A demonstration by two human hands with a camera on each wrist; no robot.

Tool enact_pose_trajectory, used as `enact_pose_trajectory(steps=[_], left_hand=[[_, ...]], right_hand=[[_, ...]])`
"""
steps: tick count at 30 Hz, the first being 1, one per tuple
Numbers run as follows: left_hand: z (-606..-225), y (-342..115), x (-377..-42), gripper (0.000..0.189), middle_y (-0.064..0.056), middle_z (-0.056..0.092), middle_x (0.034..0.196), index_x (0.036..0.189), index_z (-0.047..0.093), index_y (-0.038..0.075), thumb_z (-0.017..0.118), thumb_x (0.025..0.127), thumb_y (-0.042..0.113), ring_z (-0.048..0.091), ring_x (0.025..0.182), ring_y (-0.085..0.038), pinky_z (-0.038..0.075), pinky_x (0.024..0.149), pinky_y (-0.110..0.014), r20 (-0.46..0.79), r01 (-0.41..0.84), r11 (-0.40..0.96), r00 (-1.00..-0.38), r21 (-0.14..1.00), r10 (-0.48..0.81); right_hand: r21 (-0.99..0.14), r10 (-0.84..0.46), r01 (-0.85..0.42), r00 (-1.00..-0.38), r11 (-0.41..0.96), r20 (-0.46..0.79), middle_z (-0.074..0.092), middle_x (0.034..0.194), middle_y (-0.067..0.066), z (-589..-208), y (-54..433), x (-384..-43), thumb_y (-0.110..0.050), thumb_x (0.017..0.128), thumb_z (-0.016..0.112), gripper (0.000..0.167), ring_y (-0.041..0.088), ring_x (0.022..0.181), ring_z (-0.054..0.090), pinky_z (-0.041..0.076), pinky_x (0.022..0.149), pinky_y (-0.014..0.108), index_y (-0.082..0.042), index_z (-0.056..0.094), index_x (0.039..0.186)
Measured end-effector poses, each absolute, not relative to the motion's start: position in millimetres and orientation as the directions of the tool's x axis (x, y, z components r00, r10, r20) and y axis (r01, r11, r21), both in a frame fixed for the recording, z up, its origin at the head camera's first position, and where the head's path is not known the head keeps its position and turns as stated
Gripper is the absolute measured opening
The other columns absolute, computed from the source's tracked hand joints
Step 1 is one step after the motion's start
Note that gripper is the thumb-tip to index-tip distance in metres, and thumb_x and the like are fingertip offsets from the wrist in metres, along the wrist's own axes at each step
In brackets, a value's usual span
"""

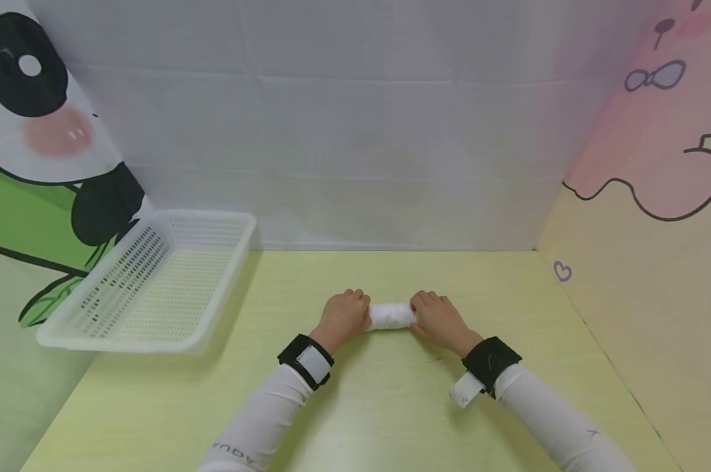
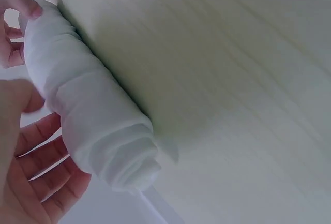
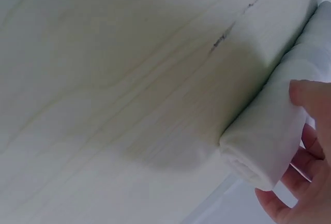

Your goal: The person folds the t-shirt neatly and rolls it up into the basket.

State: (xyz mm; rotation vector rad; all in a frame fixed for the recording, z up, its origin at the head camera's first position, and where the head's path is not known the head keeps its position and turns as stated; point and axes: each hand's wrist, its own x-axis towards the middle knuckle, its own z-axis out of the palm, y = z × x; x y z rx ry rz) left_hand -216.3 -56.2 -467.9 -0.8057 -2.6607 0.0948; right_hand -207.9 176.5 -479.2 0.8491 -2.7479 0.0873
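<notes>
A white cloth (image 1: 389, 316), rolled into a short cylinder, lies crosswise on the table. My left hand (image 1: 342, 320) grips its left end and my right hand (image 1: 444, 322) its right end. In the left wrist view the left fingers (image 2: 57, 167) lie along the far side of the roll, the thumb near its other side; loose folds show at that end. The right wrist view shows the right thumb (image 3: 310, 92) on top of the roll and the fingers curled behind it. The roll's right end looks neat and spiralled.
A white perforated plastic basket (image 1: 214, 328) stands at the left of the pale wood-grain table (image 1: 385, 406). A white sheet (image 1: 355, 131) rises behind the table, and cartoon-printed panels (image 1: 639, 262) flank both sides.
</notes>
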Motion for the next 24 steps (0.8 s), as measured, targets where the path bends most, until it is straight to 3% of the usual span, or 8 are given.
enact_pose_trajectory(steps=[6, 12, 24], left_hand=[[-468.5, -56.7, -215.6, 0.048, -0.003, 0.058, 0.086, 0.096, 0.061, 0.008, 0.075, 0.07, 0.046, 0.057, 0.074, -0.017, 0.049, 0.058, -0.029, 0.23, 0.519, 0.839, -0.807, -0.166, 0.545], [-475.1, -57.8, -216.9, 0.039, -0.004, 0.06, 0.086, 0.096, 0.059, 0.007, 0.078, 0.069, 0.028, 0.059, 0.073, -0.018, 0.049, 0.059, -0.028, 0.263, 0.52, 0.836, -0.794, -0.174, 0.548], [-478.7, -61.3, -220.1, 0.029, -0.005, 0.063, 0.083, 0.093, 0.061, 0.007, 0.071, 0.077, 0.028, 0.06, 0.071, -0.018, 0.051, 0.059, -0.029, 0.27, 0.53, 0.829, -0.783, -0.181, 0.56]], right_hand=[[0.068, -0.575, -0.583, -0.764, 0.81, 0.292, 0.057, 0.095, 0.008, -482.5, 175.9, -212.3, -0.021, 0.082, 0.067, 0.027, 0.028, 0.091, 0.057, 0.046, 0.073, 0.041, -0.008, 0.05, 0.098], [0.058, -0.592, -0.61, -0.736, 0.79, 0.329, 0.06, 0.093, 0.01, -487.9, 176.6, -214.1, -0.016, 0.082, 0.069, 0.03, 0.03, 0.088, 0.06, 0.047, 0.074, 0.041, -0.007, 0.049, 0.102], [-0.021, -0.57, -0.599, -0.772, 0.801, 0.279, 0.061, 0.099, 0.016, -490.7, 174.0, -215.3, -0.005, 0.087, 0.059, 0.024, 0.033, 0.092, 0.059, 0.047, 0.077, 0.045, -0.001, 0.05, 0.109]])
